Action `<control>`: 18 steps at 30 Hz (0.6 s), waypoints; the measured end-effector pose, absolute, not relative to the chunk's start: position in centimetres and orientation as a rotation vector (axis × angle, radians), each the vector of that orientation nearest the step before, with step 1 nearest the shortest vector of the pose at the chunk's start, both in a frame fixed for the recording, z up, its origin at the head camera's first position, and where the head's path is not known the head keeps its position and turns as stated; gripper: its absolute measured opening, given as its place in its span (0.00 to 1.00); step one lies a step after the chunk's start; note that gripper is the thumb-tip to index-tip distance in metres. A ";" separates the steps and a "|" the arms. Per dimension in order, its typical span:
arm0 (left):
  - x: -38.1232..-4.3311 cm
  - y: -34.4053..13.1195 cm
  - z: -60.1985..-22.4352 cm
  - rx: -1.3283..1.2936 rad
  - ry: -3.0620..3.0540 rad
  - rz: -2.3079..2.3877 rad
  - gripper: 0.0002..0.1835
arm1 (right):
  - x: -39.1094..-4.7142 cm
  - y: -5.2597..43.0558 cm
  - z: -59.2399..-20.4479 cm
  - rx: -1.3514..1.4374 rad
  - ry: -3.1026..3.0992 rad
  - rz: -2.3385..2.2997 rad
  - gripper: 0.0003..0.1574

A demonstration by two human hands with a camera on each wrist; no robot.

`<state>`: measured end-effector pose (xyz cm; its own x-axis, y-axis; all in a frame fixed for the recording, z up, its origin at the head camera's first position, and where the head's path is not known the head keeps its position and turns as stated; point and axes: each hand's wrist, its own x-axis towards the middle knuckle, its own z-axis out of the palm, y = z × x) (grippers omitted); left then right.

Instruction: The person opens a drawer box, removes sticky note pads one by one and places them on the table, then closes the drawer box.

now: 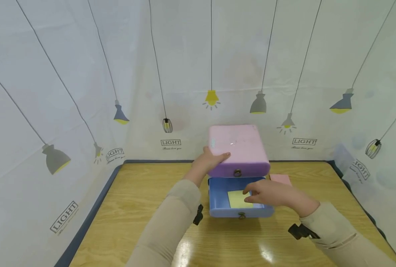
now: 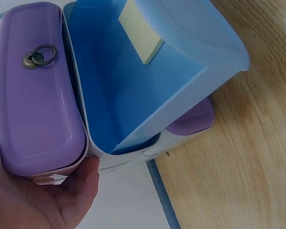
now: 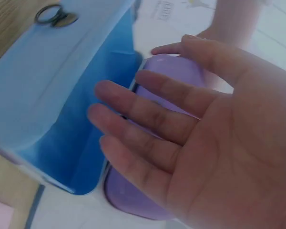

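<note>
— Left hand (image 1: 209,163)?
— Grips the left side of the cabinet (image 1: 238,142) on the bench (image 1: 144,200).
— Right hand (image 1: 271,192)?
— Empty, fingers loosely spread, over the yellow pad (image 1: 235,200) inside the open blue drawer (image 1: 224,213).

Head view: from above, facing forward and down across the bench (image 1: 144,207). Both wrist views: close-up, tilted; all three share the blue drawer (image 1: 224,213).
</note>
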<state>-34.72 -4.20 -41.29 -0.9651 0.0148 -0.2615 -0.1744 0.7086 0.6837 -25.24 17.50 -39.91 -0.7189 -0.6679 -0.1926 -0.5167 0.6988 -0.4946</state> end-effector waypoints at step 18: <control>-34.7 -4.2 -41.1 -0.111 2.690 1.091 0.61 | -29.3 17.0 -42.8 -0.729 2.401 -0.427 0.33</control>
